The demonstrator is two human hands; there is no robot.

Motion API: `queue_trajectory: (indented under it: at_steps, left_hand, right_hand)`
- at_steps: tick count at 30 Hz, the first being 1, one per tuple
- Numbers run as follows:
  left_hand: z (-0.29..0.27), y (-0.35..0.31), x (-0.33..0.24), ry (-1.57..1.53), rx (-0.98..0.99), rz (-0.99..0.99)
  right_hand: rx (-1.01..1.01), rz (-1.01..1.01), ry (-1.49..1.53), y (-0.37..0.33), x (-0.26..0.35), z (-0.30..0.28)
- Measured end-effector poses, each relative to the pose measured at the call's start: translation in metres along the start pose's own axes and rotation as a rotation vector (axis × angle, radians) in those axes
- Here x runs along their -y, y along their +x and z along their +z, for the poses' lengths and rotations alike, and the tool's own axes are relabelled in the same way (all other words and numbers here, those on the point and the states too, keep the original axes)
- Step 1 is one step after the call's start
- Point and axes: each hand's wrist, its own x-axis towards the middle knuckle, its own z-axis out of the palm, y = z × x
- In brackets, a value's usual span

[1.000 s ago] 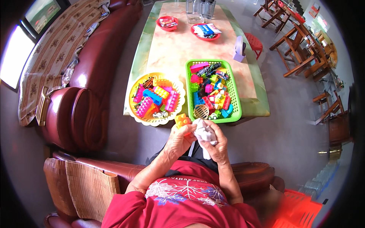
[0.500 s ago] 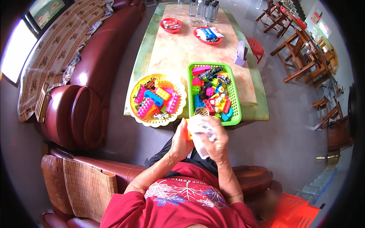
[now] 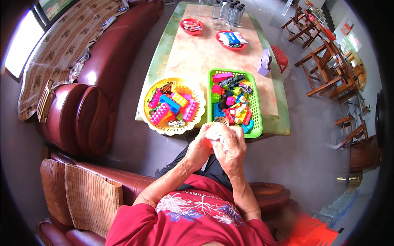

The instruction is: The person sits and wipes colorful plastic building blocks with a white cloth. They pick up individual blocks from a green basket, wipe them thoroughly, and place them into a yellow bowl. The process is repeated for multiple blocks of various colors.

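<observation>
My left hand is closed round a small orange toy piece, of which only a sliver shows between the fingers. My right hand grips a crumpled white cloth and presses it against that piece. Both hands meet over my lap, just short of the table edge. Beyond them to the left stands a yellow scalloped basket of colourful building bricks and toy figures. A green rectangular basket, filled with mixed bricks and dark toy vehicles, lies straight ahead, its near end partly behind my fingers.
On the marble-patterned table are two red bowls, one with small packets and one with a blue-white pack. Dark-capped bottles and a lilac holder stand farther off. A brown leather sofa runs along the left.
My right hand has brought the cloth closer round the orange piece, now mostly covered by cloth and fingers. The view has shifted slightly, moving the table's things a little to the right.
</observation>
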Motion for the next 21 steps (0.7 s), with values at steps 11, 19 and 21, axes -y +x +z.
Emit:
queue_trajectory:
  at_steps: [11, 19, 21]
  left_hand:
    - [-0.021, 0.006, 0.002, -0.105, -0.126, -0.103]
    - [-0.002, 0.004, 0.007, 0.146, 0.036, -0.030]
    - [-0.001, 0.003, 0.006, 0.128, 0.041, -0.028]
  right_hand:
    - [0.409, 0.088, 0.159, -0.030, 0.005, -0.016]
    - [0.133, 0.463, 0.430, -0.003, -0.018, -0.021]
    - [0.097, 0.551, 0.516, -0.011, -0.027, -0.008]
